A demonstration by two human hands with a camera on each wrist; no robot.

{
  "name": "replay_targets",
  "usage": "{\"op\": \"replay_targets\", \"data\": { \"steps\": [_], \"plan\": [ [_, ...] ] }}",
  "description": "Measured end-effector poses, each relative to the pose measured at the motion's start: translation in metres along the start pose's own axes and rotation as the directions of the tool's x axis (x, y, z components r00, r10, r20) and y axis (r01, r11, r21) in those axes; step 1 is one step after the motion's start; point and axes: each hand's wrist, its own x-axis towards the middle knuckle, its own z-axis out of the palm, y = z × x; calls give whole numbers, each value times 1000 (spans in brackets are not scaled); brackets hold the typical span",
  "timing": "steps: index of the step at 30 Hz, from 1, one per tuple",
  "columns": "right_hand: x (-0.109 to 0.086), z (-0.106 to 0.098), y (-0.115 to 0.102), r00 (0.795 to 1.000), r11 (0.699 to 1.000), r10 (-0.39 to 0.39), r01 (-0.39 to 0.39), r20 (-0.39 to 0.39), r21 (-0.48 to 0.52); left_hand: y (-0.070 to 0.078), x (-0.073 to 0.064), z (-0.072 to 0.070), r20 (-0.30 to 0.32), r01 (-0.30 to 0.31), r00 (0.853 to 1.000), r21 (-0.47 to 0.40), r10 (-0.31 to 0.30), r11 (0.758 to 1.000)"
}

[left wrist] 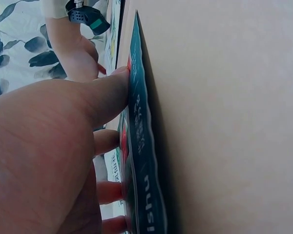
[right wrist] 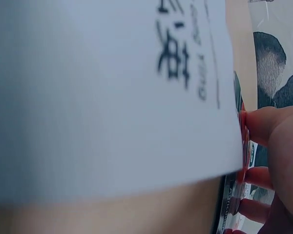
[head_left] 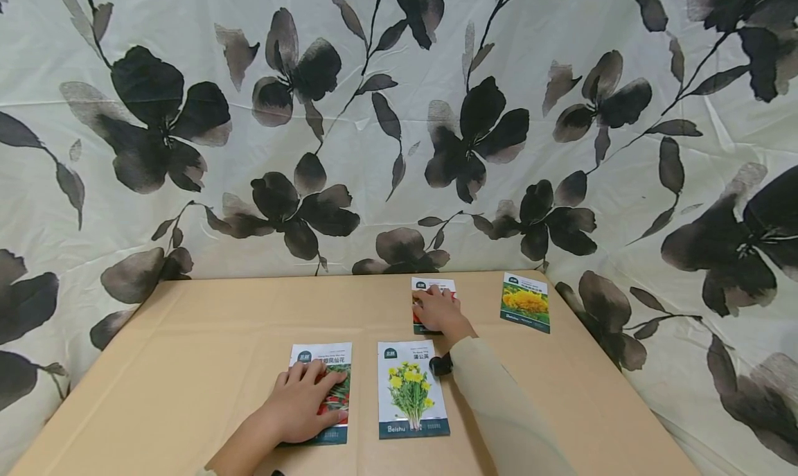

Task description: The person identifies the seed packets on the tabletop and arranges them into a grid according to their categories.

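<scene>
In the head view, my left hand (head_left: 307, 401) lies with spread fingers over a seed packet (head_left: 339, 433) at the front left of the table. The left wrist view shows the thumb and fingertips on its printed face, above a dark green lower band. My right hand (head_left: 440, 312) reaches to the back and rests its fingertips on a second seed packet (head_left: 430, 329), partly hidden under it; red shows on this packet (right wrist: 243, 136) in the right wrist view. Between the arms lies a white packet with yellow flowers (head_left: 411, 400), its right edge close to the right wrist's camera.
A packet with orange-yellow flowers (head_left: 525, 303) lies at the back right of the tan table (head_left: 187, 365). Behind the table hangs a white cloth with dark flower prints (head_left: 386, 150), which also shows along the right side.
</scene>
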Motion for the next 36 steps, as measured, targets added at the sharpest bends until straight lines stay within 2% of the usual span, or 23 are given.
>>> {"op": "replay_targets", "data": {
  "steps": [14,36],
  "plan": [
    [-1,0,-12,999,999,-38,38,-13,22,1,-1,0,-4,2,1000,4,-2,1000],
    [5,5,-21,999,999,-43,43,5,-8,-2,-1,3,-34,-23,999,-2,23,1000]
  ]
}}
